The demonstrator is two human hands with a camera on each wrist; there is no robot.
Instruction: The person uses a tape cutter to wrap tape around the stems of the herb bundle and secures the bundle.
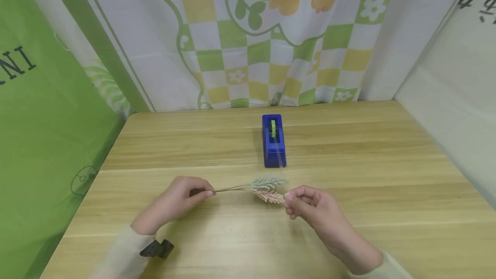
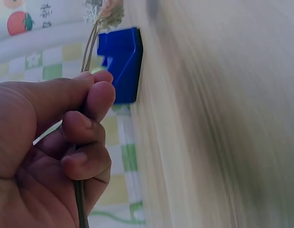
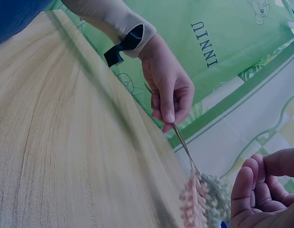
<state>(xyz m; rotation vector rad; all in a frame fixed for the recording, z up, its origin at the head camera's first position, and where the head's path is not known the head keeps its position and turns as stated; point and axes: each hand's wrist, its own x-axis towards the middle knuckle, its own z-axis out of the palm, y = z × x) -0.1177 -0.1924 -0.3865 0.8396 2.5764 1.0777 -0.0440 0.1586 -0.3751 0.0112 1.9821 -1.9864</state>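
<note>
A: What did we observe at the left of the table (image 1: pixel 368 141)?

B: We saw a black band (image 1: pixel 156 249) at the sleeve cuff; beyond it, the left hand (image 1: pixel 182 195) pinched the thin stems (image 1: pixel 232 189), whose ends, in the left wrist view, ran down behind the curled fingers.

A: And toward the middle?

B: The stems bore a pale green ear (image 1: pixel 267 182) and a pink ear (image 1: pixel 269 196), side by side and pointing right, above the table. Just beyond these stood a blue tape dispenser (image 1: pixel 273 146).

A: How did we find the right hand (image 1: pixel 314 206)?

B: Its fingers were curled, thumb meeting fingertips at the pink ear's tip; whether it held anything, we could not tell.
</note>
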